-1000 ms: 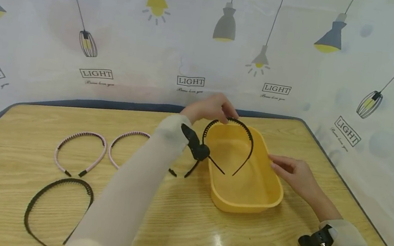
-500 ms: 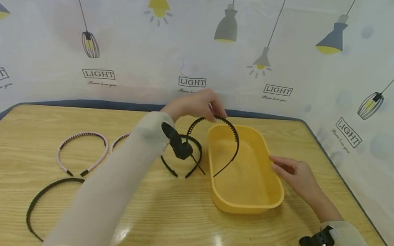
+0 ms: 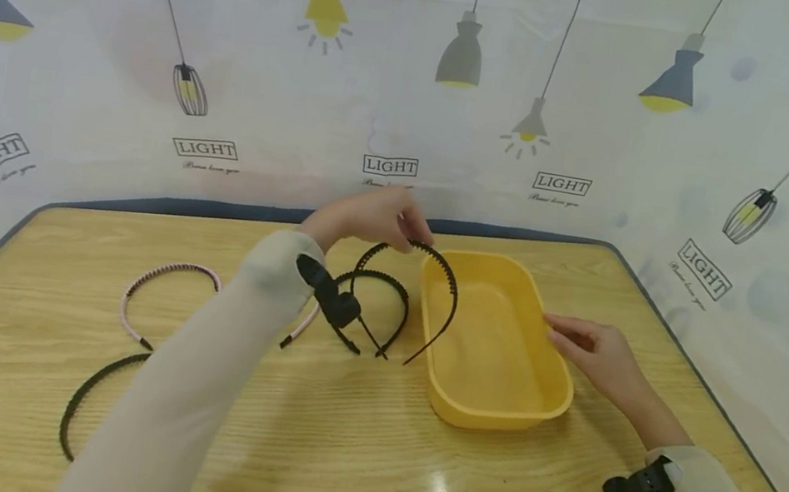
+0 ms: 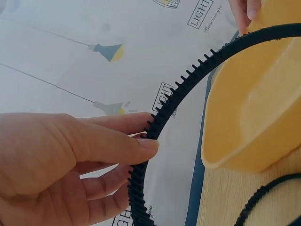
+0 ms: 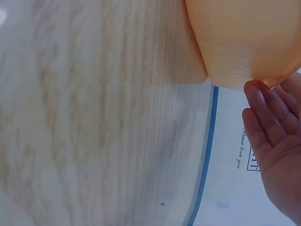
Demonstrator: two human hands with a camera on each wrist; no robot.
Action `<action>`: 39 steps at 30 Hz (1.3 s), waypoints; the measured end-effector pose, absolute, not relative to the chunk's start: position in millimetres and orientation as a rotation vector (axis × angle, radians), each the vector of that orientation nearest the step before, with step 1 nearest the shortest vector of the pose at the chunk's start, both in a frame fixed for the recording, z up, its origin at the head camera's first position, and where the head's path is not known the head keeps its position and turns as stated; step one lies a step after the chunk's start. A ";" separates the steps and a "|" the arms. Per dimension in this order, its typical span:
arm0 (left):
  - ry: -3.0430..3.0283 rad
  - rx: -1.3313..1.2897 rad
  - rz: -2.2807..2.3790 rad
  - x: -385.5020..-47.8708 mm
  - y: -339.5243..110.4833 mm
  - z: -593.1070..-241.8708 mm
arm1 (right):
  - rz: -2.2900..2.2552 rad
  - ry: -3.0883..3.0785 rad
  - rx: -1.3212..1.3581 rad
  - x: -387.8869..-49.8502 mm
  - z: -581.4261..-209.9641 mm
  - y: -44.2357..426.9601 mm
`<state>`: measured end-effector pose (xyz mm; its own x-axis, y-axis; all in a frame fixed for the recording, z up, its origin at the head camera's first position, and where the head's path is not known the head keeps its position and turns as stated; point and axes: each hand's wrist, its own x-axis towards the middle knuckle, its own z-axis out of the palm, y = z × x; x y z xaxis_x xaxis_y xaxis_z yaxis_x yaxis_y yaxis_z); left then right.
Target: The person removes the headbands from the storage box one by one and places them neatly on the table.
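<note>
My left hand [image 3: 378, 215] pinches a black toothed headband [image 3: 454, 288] at the top of its arch, thumb on one face and fingers on the other, as the left wrist view shows. The band hangs tips down by the left side of a yellow plastic basin [image 3: 495, 419]. Behind it in the head view, another black headband [image 3: 405, 305] lies on the table. With fairly straight fingers my right hand [image 3: 600, 357] touches the basin's right rim; in the right wrist view its fingertips [image 5: 254, 87] meet the outer wall.
A pink headband [image 3: 126, 297] and a black one [image 3: 71, 407] lie at the left, partly covered by my left sleeve. One end of a second pink headband [image 3: 302, 326] shows beyond that forearm. The wooden table [image 3: 349, 458] meets a lamp-patterned backdrop [image 3: 274, 78] at its far edge.
My left hand has carried the black headband leftward, from over the basin to its left side. The right hand stays at the rim. The whole head view shifts slightly to the right.
</note>
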<state>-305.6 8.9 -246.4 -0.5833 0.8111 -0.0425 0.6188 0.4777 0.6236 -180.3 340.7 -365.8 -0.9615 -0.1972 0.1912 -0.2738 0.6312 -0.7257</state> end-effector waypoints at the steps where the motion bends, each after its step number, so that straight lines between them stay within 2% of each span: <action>1: 2.399 1.210 0.807 -304.9 7.2 -246.6 | 1.246 -2.749 0.402 -180.3 -365.7 340.9; 39: 2.450 1.078 0.796 -288.7 -61.3 -288.5 | 1.280 -2.735 0.406 -178.1 -366.5 338.6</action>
